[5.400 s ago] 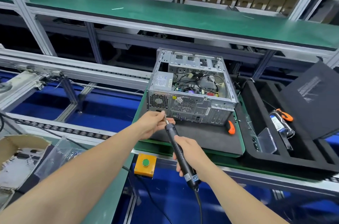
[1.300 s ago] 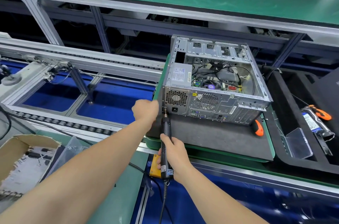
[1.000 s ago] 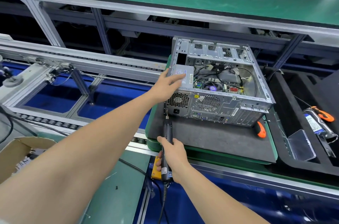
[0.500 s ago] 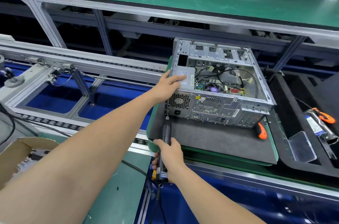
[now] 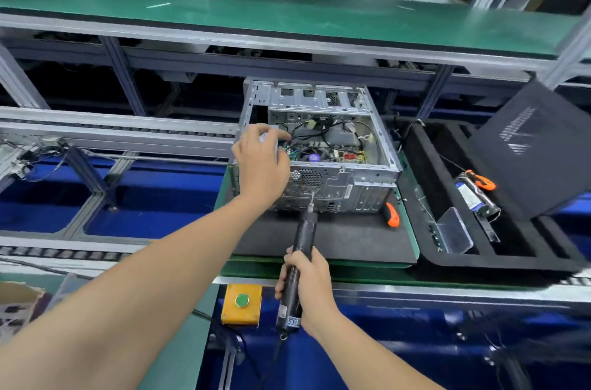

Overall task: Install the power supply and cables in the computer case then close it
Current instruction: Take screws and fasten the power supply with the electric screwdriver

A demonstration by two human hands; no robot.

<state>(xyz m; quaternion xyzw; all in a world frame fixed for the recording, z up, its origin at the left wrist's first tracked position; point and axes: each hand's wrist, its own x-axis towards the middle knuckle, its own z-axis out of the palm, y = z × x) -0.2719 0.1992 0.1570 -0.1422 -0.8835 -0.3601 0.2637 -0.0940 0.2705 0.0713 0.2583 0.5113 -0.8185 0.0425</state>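
At far left, a cardboard box (image 5: 16, 303) shows only its corner at the bench edge. Further right, a yellow button box (image 5: 242, 305) with a green button hangs on the front rail.

The left hand (image 5: 260, 162) reaches over the near-left corner of the computer case (image 5: 361, 188). Its fingers are bent over the top of the power supply (image 5: 271, 141), which sits in that corner, mostly hidden. Whether they clamp it or only rest there, I cannot tell.

The case lies on its side on a black mat (image 5: 351, 239), open side up. Its rear panel faces the person and its long axis runs away from them. Inside are a circuit board, looped black cables and a round fan.

The right hand (image 5: 308, 284) is wrapped round the lower barrel of a black electric screwdriver (image 5: 302, 242). The tool's long axis runs up and away from the person, leaning slightly right. Its bit points at the rear panel and touches it below the round grille. A cord hangs from its butt.

An orange-handled tool (image 5: 391, 214) lies on the mat just beside the case's near-right corner.

To the right stands a black foam tray (image 5: 447, 261) divided into long slots. It holds a clear plastic box (image 5: 454, 234), a blue-labelled cylinder (image 5: 473, 201) and an orange-handled tool part (image 5: 481, 180). A black side panel (image 5: 537, 149) leans across the tray's far-right end.
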